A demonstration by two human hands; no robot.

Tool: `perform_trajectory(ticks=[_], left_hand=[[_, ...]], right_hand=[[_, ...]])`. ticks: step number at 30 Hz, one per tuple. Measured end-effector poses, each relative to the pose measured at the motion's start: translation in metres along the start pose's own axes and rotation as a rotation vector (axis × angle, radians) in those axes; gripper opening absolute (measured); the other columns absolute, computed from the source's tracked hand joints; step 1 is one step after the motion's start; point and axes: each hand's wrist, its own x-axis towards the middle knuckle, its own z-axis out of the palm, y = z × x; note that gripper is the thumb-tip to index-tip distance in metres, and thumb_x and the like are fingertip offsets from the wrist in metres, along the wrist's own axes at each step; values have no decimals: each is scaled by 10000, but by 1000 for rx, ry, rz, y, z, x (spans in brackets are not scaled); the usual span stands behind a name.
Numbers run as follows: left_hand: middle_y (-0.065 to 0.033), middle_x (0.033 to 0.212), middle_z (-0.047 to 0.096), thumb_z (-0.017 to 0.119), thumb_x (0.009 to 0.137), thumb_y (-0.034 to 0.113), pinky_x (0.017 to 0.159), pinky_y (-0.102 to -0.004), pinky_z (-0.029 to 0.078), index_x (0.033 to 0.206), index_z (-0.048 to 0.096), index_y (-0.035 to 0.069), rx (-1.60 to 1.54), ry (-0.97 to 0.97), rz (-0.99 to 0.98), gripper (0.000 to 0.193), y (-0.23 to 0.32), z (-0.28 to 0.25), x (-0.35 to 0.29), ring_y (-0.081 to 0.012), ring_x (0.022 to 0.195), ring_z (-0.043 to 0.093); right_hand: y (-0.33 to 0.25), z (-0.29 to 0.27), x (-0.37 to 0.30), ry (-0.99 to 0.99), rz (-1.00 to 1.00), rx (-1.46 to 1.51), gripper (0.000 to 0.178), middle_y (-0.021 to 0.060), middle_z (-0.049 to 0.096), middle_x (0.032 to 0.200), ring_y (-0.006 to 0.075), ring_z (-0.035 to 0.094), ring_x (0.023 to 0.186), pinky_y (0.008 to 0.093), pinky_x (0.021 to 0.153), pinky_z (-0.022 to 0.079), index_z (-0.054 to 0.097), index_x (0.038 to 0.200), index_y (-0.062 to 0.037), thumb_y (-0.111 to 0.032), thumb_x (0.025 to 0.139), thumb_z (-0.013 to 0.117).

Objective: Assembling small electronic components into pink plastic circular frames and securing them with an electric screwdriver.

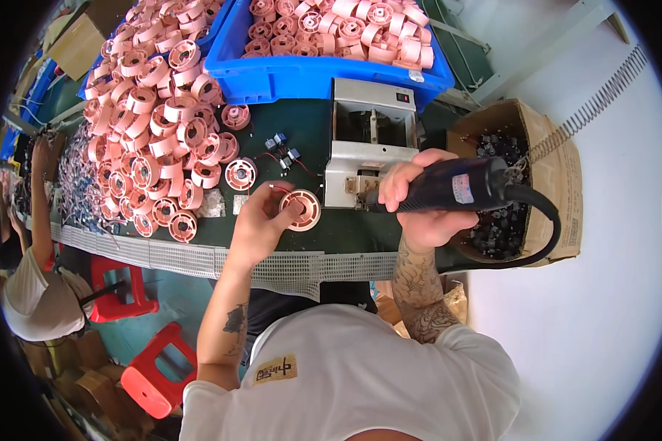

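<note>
My left hand [257,226] pinches a round pink plastic housing [315,214] with a spoked face, just over the table's near edge. A red wire shows at its upper left. Wrapped around a black electric screwdriver [485,175] is my right hand [412,192]. The screwdriver lies nearly level, its tip pointing left at the front of a pale metal screw feeder [371,152]. Whether the tip touches the feeder I cannot tell. Small blue-and-black parts with wires [290,156] lie left of the feeder, and a single pink housing [240,174] rests near my left hand.
A heap of pink housings [143,140] fills the left. Behind stands a blue bin [272,77] of more housings. At right are a cardboard box [552,213] of black parts and a hanging coil spring [588,106]. Red stools [151,378] and another person [44,294] are at left.
</note>
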Motion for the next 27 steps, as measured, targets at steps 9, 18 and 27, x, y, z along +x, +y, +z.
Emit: perform_trajectory(ticks=[9, 18, 27], left_hand=[[-101, 994, 593, 698, 787, 122, 646, -279, 451, 1179, 507, 3, 584, 232, 318, 452, 21, 11, -12, -176, 815, 573], [-156, 1116, 523, 687, 746, 55, 826, -358, 434, 1135, 528, 10, 814, 194, 609, 423, 63, 37, 11, -292, 973, 518], [-199, 1153, 516, 670, 751, 47, 925, -429, 389, 1141, 506, -14, 794, 399, 585, 427, 42, 16, -12, -362, 1070, 490]], right_hand=[[-49, -16, -16, 62, 209, 193, 957, 115, 576, 654, 161, 553, 508, 278, 476, 442, 432, 1196, 109, -643, 664, 689], [-62, -56, -8, 22, 135, 226, 993, 86, 506, 586, 164, 449, 398, 298, 363, 384, 399, 1184, 71, -802, 713, 459], [-30, -45, -9, -128, 236, 137, 688, 98, 519, 594, 185, 491, 448, 305, 397, 402, 377, 1203, 40, -492, 828, 599]])
